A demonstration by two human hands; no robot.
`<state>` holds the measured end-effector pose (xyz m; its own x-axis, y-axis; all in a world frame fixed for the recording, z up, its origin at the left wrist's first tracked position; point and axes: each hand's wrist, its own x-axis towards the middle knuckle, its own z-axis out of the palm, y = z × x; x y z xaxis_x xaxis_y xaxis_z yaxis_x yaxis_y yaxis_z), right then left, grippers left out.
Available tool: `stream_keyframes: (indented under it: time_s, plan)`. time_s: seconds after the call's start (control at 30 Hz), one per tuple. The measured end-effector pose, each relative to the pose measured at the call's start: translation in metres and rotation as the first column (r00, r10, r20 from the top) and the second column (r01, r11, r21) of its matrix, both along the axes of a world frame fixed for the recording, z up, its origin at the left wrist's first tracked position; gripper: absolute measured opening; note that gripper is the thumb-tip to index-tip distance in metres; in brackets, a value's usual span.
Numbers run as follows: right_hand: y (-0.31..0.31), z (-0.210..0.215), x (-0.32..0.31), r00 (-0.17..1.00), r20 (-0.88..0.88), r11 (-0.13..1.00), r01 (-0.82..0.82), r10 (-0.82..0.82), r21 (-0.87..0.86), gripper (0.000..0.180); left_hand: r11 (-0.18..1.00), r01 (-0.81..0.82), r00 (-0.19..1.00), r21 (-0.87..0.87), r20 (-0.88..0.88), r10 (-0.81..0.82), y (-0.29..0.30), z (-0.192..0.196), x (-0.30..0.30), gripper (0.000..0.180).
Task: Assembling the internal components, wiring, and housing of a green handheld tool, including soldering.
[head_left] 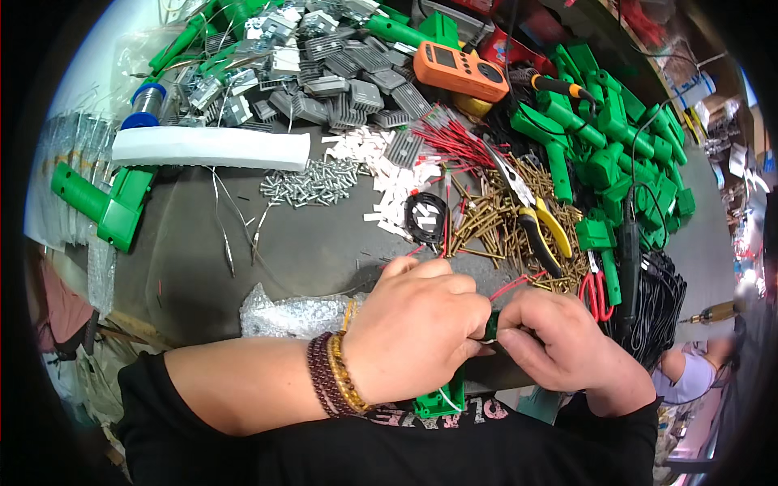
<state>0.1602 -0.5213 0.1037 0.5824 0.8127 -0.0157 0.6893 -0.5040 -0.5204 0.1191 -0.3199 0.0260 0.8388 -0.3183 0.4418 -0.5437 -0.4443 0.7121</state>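
Note:
My left hand (421, 324) is closed over a green plastic housing (442, 402). An open part of this housing shows below the hand, close to my body, with a white wire (448, 400) across it. More green plastic (492, 324) peeks out between the two hands. My right hand (559, 338) is curled in a pinch just beside it; what its fingertips grip is hidden. Thin red wires (515, 285) run just above the right hand's fingers. Bubble wrap (292, 314) lies beside my left forearm.
Beyond my hands lie brass screws (486, 227), silver screws (308, 183), white pieces (395, 182) and yellow-black pliers (541, 235). Grey finned blocks (348, 73), an orange multimeter (460, 71) and green housings (624, 138) are heaped behind. Red-handled scissors (598, 296) and black cables (658, 312) lie right.

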Motion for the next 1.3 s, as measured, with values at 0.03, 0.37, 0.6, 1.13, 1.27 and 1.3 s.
stream_keyframes:
  time_s: [0.03, 0.37, 0.6, 1.13, 1.27, 1.3]
  plan:
    - [0.002, 0.002, 0.003, 0.999, -0.054, 1.000, -0.010, 0.009, -0.025, 0.012, 1.000, -0.024, 1.000, -0.015, -0.013, 0.023, 0.000, 0.000, 0.001, 0.022]
    - [0.121, -0.060, 0.086, 0.946, 0.270, 0.970, -0.125, 0.179, -0.206, 0.016, 0.991, 0.016, 1.000, -0.132, 0.003, -0.016, 0.006, -0.005, -0.002, 0.014]
    - [0.101, -0.019, 0.093, 0.989, -0.058, 0.970, 0.147, -0.139, 0.192, 0.009, 0.983, 0.040, 0.999, -0.179, 0.021, -0.037, 0.005, -0.007, 0.001, 0.010]
    - [-0.025, -0.040, -0.015, 0.960, -0.177, 0.807, 0.278, -0.217, 0.521, 0.017, 0.984, 0.022, 0.999, -0.175, 0.037, -0.015, 0.004, -0.003, 0.002, 0.008]
    - [-0.022, -0.046, -0.019, 0.941, -0.199, 0.751, 0.339, -0.274, 0.567, 0.017, 0.983, 0.033, 0.999, -0.179, 0.039, -0.026, 0.006, -0.004, 0.004, 0.008]
    - [-0.021, -0.046, -0.019, 0.941, -0.198, 0.762, 0.337, -0.273, 0.553, 0.017, 0.984, 0.035, 0.999, -0.177, 0.037, -0.028, 0.007, -0.004, 0.004, 0.008]
